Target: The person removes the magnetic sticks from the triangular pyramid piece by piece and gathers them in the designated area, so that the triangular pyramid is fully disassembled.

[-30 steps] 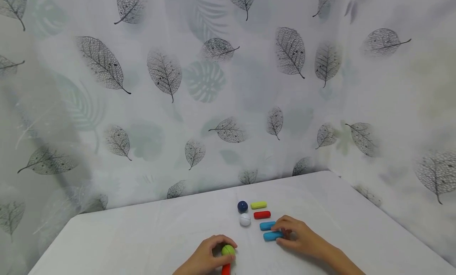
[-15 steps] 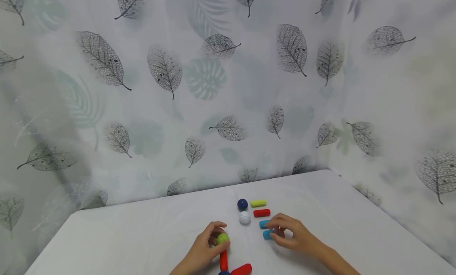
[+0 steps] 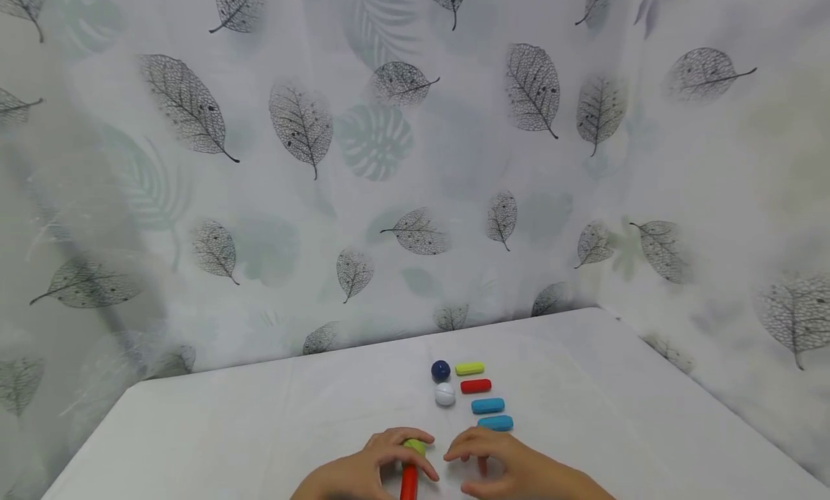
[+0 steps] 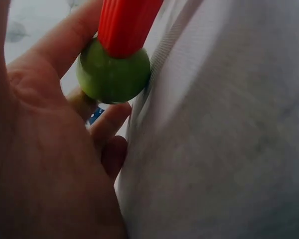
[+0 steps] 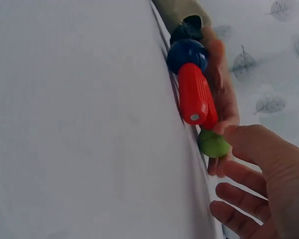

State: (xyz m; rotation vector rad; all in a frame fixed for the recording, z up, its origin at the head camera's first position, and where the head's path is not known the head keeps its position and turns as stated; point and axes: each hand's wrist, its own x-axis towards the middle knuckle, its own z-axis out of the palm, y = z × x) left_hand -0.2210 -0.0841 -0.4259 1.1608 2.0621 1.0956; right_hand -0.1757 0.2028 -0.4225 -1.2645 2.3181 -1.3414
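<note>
My left hand (image 3: 363,471) has its fingers round a green ball (image 4: 113,72) at the end of a red stick (image 4: 124,27). In the right wrist view, a dark blue ball (image 5: 187,56) joins this piece, and a second red stick (image 5: 192,94) points from it toward the camera with a silver tip. My right hand (image 3: 509,467) is beside it on the right, fingers loosely bent and holding nothing. Its thumb overlaps the edge of the green ball in the right wrist view. The near end of the joined piece falls below the head view.
Beyond the right hand lie two blue sticks (image 3: 488,405), a red stick (image 3: 476,386) and a yellow stick (image 3: 470,369) on the white table (image 3: 259,413). A white ball (image 3: 444,394) and a navy ball (image 3: 440,371) are left of them. A leaf-patterned curtain (image 3: 415,161) hangs behind.
My right hand has moved left and nearer from the blue sticks, toward my left hand. The left hand first rose with the joined piece, then lowered; its blue ball has left the head view.
</note>
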